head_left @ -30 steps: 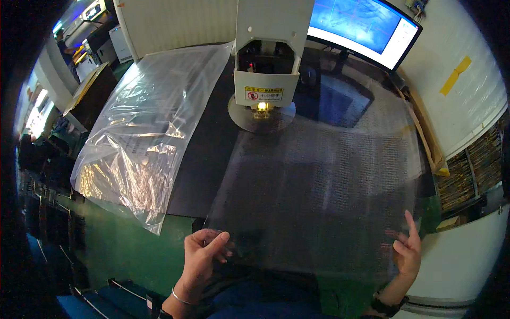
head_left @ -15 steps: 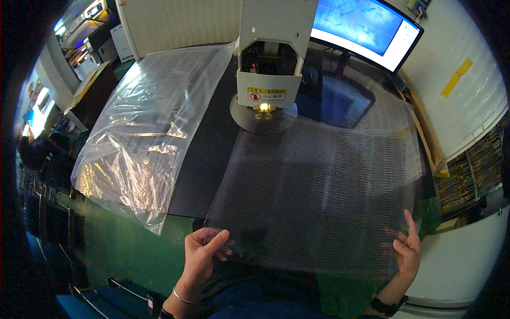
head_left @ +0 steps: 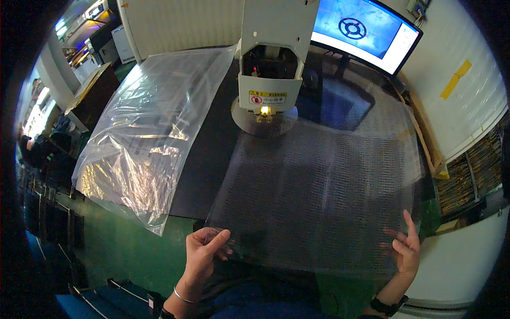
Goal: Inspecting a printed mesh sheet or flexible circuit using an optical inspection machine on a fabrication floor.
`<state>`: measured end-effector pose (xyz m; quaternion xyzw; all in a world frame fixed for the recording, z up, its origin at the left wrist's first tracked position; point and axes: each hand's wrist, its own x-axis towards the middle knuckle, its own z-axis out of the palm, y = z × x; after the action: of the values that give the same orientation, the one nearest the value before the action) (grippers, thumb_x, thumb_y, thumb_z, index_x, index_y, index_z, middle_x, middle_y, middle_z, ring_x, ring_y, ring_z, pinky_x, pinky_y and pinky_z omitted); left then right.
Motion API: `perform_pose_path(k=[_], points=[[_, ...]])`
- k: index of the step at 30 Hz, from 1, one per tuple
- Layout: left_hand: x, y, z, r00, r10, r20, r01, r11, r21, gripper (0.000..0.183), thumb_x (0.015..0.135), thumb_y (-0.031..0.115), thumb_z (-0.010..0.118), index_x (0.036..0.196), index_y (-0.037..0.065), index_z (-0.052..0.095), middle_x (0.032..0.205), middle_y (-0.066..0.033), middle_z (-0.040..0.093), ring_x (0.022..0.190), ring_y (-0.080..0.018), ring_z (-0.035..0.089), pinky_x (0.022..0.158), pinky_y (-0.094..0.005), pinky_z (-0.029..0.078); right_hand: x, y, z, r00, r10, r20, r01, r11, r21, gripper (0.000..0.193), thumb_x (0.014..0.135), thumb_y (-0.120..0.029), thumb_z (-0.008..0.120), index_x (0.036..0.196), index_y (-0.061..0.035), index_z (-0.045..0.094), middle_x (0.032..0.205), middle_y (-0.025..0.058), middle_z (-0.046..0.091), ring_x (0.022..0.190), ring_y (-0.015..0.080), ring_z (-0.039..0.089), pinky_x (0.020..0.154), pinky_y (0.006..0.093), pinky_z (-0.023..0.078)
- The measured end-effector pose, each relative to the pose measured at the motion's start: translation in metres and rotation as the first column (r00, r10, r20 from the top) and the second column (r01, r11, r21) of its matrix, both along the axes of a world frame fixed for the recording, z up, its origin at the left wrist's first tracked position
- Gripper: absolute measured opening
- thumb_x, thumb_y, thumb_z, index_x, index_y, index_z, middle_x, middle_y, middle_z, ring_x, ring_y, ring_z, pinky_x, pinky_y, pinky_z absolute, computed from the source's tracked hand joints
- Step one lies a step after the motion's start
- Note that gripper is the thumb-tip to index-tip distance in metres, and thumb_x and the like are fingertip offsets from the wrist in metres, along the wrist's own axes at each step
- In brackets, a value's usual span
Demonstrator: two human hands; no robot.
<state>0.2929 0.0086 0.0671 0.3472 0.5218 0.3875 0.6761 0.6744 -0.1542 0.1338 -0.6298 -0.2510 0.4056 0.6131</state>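
Note:
A large see-through film sheet [head_left: 319, 196] with rows of fine dark marks spreads over the black table and overhangs its front edge. At the sheet's near left corner, my left hand [head_left: 206, 247] pinches it between thumb and fingers. My right hand [head_left: 406, 249] grips the near right corner, thumb on top and some fingers visible through the film, the index finger pointing up along the edge. The far left part of the sheet lies under the lit head of a pale grey machine [head_left: 270, 90], above a round plate [head_left: 244, 118].
Left on the black table [head_left: 197, 173] lies a clear plastic bag [head_left: 143, 133], its near end hanging over the edge. A monitor [head_left: 366, 32] at the back right displays a dark ringed circle on blue. A wooden strip [head_left: 425, 130] runs along the right side.
On the monitor a dark ringed circle has appeared where there was only cloudy blue. The sheet and both hands have barely moved.

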Motion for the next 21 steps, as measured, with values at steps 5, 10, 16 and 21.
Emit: perform_pose_path(k=[5, 10, 16, 21], points=[[-0.001, -0.001, -0.001, 0.999, -0.038, 0.001, 0.038, 0.999, 0.021, 0.019, 0.079, 0.014, 0.067, 0.08, -0.003, 0.061, 0.071, -0.0104, 0.064, 0.052, -0.0133, 0.059, 0.043, -0.021, 0.044, 0.003, -0.003, 0.001, 1.0, 0.007, -0.015, -0.007, 1.0, -0.022, 0.086, 0.064, 0.003, 0.059, 0.14, -0.0074, 0.018, 0.112, 0.0208, 0.055, 0.097, 0.0278, 0.059, 0.072, 0.037, 0.055], [-0.005, -0.001, -0.011, 0.999, -0.02, 0.038, 0.02, 1.0, 0.024, 0.026, 0.081, 0.019, 0.066, 0.091, -0.004, 0.059, 0.077, -0.0112, 0.064, 0.058, -0.0131, 0.06, 0.048, -0.022, 0.047, 0.008, -0.003, 0.0, 0.999, 0.041, 0.01, -0.041, 0.999, -0.021, 0.084, 0.065, 0.003, 0.057, 0.14, -0.0074, 0.019, 0.116, 0.0201, 0.053, 0.1, 0.0287, 0.057, 0.073, 0.039, 0.055], [-0.024, -0.005, -0.008, 0.998, 0.063, 0.005, -0.063, 0.997, 0.045, 0.032, 0.083, 0.023, 0.063, 0.099, -0.003, 0.057, 0.085, -0.0103, 0.063, 0.071, -0.0135, 0.061, 0.056, -0.0232, 0.049, 0.0, 0.006, 0.003, 0.997, 0.071, -0.011, -0.071, 0.997, 0.002, 0.078, 0.07, -0.002, 0.058, 0.139, -0.0071, 0.022, 0.123, 0.0187, 0.048, 0.103, 0.029, 0.055, 0.077, 0.039, 0.052], [-0.046, -0.006, -0.015, 0.992, 0.119, -0.048, -0.113, 0.987, 0.111, 0.032, 0.083, 0.025, 0.063, 0.098, -0.002, 0.059, 0.086, -0.0096, 0.063, 0.073, -0.0131, 0.061, 0.061, -0.0237, 0.049, -0.004, -0.007, 0.006, 0.965, 0.099, 0.244, -0.104, 0.994, 0.011, 0.063, 0.074, -0.012, 0.053, 0.133, -0.0054, 0.032, 0.112, 0.0149, 0.051, 0.09, 0.0232, 0.052, 0.077, 0.0304, 0.046]])
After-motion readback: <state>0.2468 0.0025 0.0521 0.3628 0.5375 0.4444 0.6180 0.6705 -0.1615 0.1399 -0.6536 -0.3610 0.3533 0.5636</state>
